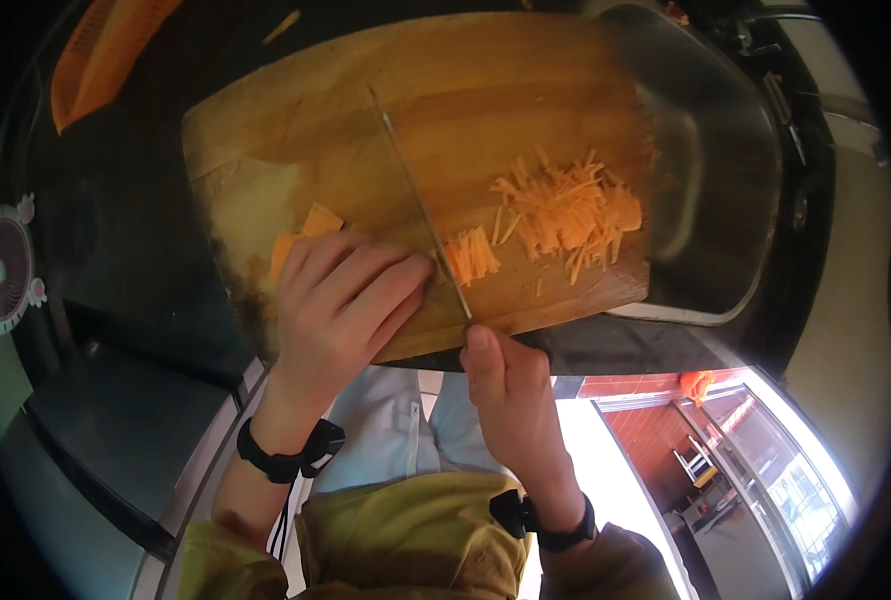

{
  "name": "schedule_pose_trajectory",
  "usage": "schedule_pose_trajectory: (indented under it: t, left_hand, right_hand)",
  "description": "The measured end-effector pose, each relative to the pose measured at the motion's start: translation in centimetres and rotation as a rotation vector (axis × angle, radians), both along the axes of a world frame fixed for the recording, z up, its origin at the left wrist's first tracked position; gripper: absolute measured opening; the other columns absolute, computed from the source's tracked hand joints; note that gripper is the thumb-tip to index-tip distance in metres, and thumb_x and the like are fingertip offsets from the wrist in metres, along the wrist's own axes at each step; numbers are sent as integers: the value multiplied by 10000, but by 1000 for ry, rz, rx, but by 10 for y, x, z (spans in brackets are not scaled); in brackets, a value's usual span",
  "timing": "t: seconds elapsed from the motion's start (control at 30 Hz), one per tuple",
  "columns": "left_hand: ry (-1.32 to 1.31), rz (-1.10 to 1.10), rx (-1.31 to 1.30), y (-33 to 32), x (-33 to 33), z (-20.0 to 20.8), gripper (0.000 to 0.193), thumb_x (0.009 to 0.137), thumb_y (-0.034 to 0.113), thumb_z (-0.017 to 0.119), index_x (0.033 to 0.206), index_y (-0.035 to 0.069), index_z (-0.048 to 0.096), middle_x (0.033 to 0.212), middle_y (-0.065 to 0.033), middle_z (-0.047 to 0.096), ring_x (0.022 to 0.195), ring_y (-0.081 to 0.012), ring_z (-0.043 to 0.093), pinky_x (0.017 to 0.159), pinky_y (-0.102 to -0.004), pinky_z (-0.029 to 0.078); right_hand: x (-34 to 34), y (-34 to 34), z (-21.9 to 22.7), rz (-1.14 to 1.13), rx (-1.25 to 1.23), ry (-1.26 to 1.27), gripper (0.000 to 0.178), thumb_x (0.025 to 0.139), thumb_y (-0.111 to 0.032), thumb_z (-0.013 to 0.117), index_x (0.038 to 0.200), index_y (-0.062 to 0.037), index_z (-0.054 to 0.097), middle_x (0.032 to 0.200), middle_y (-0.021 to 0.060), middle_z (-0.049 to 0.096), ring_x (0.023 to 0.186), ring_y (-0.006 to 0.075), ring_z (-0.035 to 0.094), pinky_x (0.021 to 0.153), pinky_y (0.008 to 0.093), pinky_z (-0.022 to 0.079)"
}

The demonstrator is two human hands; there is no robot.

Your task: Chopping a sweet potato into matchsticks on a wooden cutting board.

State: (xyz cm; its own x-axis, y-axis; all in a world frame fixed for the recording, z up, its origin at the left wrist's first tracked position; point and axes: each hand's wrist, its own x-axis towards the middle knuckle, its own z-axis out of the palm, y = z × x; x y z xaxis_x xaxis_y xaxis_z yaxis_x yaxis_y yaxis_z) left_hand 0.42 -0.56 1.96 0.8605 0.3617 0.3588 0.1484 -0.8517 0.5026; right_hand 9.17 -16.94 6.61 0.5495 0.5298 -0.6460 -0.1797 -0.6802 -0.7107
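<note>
A knife [416, 195] with a long thin-looking blade edge stands on the wooden cutting board [316, 100], its handle closed in my right hand [511, 390]. My left hand [341, 290] lies with bent fingers over orange carrot slices [321, 220], pressing them to the board; a few slices show beyond the knuckles, the rest are covered. The fingertips are close to the left side of the blade. Just right of the blade is a small row of freshly cut carrot strips [474, 255]. Farther right rests a loose heap of carrot shreds [571, 215].
The board's right side overlaps a metal sink [711, 200]. An orange plastic basket [106, 65] stands at the far left on the dark counter [116, 190], and a scrap of orange peel [283, 27] lies behind the board. A small fan [4, 270] sits at the left edge.
</note>
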Motion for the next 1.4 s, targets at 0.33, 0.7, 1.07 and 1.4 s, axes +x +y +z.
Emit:
schedule_pose_trajectory:
  t: [0.33,0.7,1.07,1.4]
  left_hand:
    - [-44,-23,94,11,2,-4,312,633,149,758,941,142,711,927,34,664,812,-186,615,704,-328,434]
    - [-57,-26,100,9,1,-5,314,624,146,764,934,138,713,932,43,669,807,-182,617,694,-323,432]
    - [-45,-14,68,7,-2,-4,336,616,151,759,948,130,706,945,38,669,816,-187,619,705,-324,438]
    - [-58,-24,72,10,-4,-7,329,618,149,753,943,128,710,940,36,672,817,-185,624,716,-322,440]
  right_hand:
    - [4,10,13,-47,-3,132,470,1089,-308,425,783,40,504,601,82,397,610,147,319,533,349,335]
    - [-5,9,1,17,17,-36,579,1074,-476,391,749,-12,511,574,-1,421,482,75,359,462,261,279]
    - [-7,10,11,-44,3,81,596,1074,-500,360,767,-14,517,567,-9,421,477,71,376,458,252,284]
    - [-5,18,11,-23,-16,72,569,1081,-471,365,765,-22,515,550,-16,402,476,70,367,458,254,281]
